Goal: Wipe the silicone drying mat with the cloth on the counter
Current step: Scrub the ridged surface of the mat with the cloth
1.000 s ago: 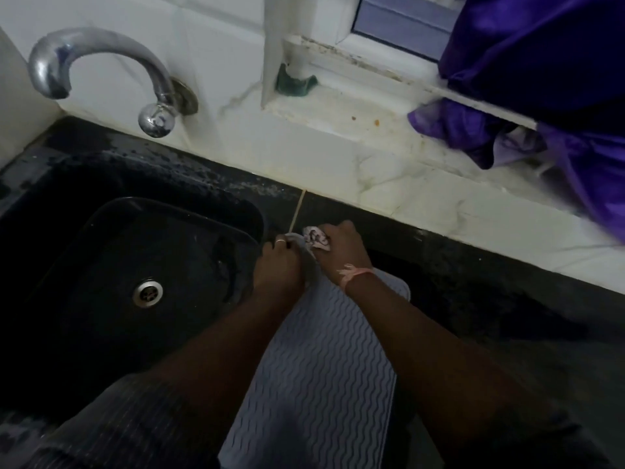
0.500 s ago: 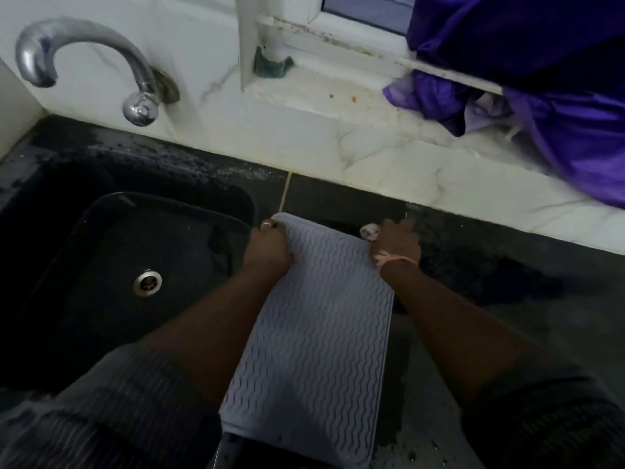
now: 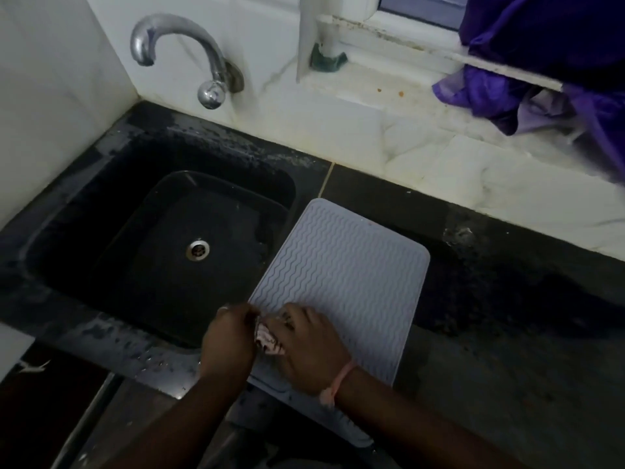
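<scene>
While the grey silicone drying mat [image 3: 341, 282] lies flat on the dark counter [image 3: 507, 333] at the centre of the frame, its near end reaches past the counter's front edge toward the bottom of the picture. Its wavy ridged face is up, and its left long edge runs just beside the black sink [image 3: 162, 252], which fills the left middle of the frame. Both hands are together over the mat's lower left part. A small crumpled pinkish cloth [image 3: 267, 340] shows between them. The right hand [image 3: 311, 346], with a pink band on its wrist, is closed over the cloth and presses down on the mat. The left hand [image 3: 228, 340] is curled at the mat's left edge, touching the cloth; whether it grips the cloth or the mat's edge I cannot tell. A chrome tap [image 3: 182, 45] curves from the white wall at the upper left. Purple fabric [image 3: 541, 62] hangs over the window ledge at the upper right.
</scene>
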`<action>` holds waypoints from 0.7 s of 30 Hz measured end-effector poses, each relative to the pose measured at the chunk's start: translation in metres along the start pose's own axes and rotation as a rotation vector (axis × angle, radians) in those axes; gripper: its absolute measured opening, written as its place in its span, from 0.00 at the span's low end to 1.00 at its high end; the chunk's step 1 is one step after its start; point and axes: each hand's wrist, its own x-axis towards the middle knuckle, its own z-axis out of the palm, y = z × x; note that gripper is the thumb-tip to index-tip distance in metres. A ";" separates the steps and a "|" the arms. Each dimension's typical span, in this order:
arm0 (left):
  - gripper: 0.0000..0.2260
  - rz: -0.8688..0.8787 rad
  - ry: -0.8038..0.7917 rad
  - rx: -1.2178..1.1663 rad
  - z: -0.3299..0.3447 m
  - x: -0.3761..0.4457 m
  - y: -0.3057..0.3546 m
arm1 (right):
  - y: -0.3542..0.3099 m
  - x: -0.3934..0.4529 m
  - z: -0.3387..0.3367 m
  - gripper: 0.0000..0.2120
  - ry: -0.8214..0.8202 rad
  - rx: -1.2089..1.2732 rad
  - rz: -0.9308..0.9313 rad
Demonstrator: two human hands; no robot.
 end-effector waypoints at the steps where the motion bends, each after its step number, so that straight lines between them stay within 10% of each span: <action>1: 0.07 0.013 0.015 0.008 0.002 -0.007 -0.004 | 0.000 -0.005 0.006 0.28 0.025 -0.035 -0.039; 9: 0.13 0.137 -0.065 0.060 0.001 -0.020 -0.010 | 0.071 0.044 -0.014 0.27 -0.034 -0.191 -0.291; 21: 0.15 0.077 -0.050 0.118 0.003 -0.021 -0.002 | 0.192 0.123 -0.073 0.25 0.204 -0.075 0.385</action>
